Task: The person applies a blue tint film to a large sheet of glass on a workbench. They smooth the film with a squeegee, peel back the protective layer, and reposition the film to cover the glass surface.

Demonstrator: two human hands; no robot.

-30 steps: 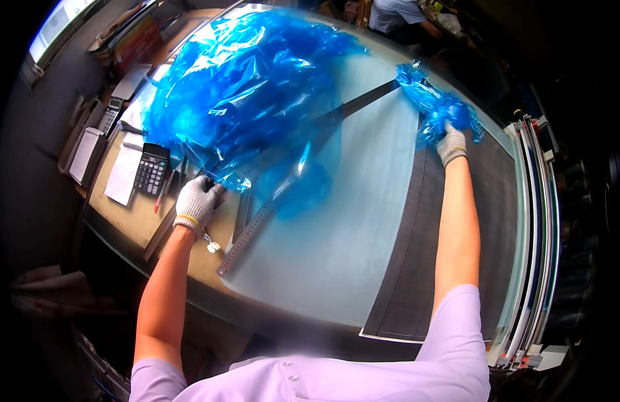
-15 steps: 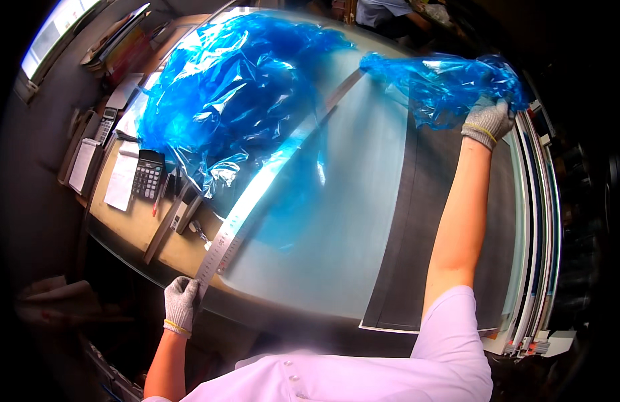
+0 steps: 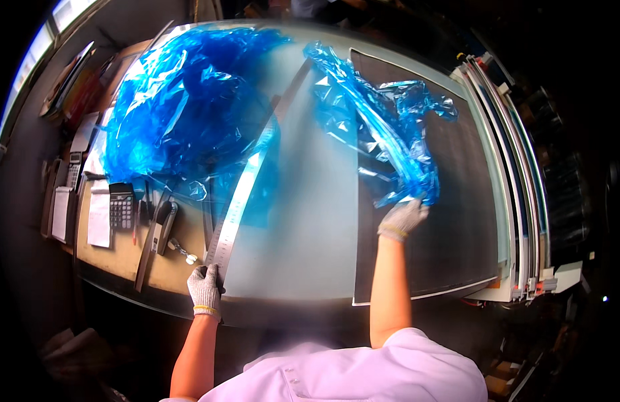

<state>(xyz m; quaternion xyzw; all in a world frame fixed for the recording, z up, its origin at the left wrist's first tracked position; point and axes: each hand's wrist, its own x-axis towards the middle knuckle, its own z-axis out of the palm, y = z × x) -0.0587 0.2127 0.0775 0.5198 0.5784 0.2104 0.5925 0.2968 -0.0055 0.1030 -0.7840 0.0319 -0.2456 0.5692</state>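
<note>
My left hand [image 3: 205, 289], in a grey knit glove, pinches the near end of a long metal ruler [image 3: 242, 193] at the table's front edge. The ruler runs away from me across a pale translucent sheet, and blue film lies by its far half. My right hand [image 3: 404, 220], gloved alike, is closed on the gathered near end of a strip of clear blue plastic film [image 3: 383, 137]. That strip stretches back to the ruler's far end. Left of the ruler lies a big crumpled heap of the same blue film [image 3: 183, 107].
Under the strip lies a dark sheet [image 3: 450, 221] with a pale border. Several boards [image 3: 514, 181] stand on edge along the right. At the left are a black calculator [image 3: 121, 206], papers [image 3: 99, 218], a stapler [image 3: 163, 228] and a dark metal bar [image 3: 146, 258].
My right hand has come back toward me and leftward, drawing the blue film strip across the dark sheet. My left hand stays on the ruler's near end. The whole view has shifted.
</note>
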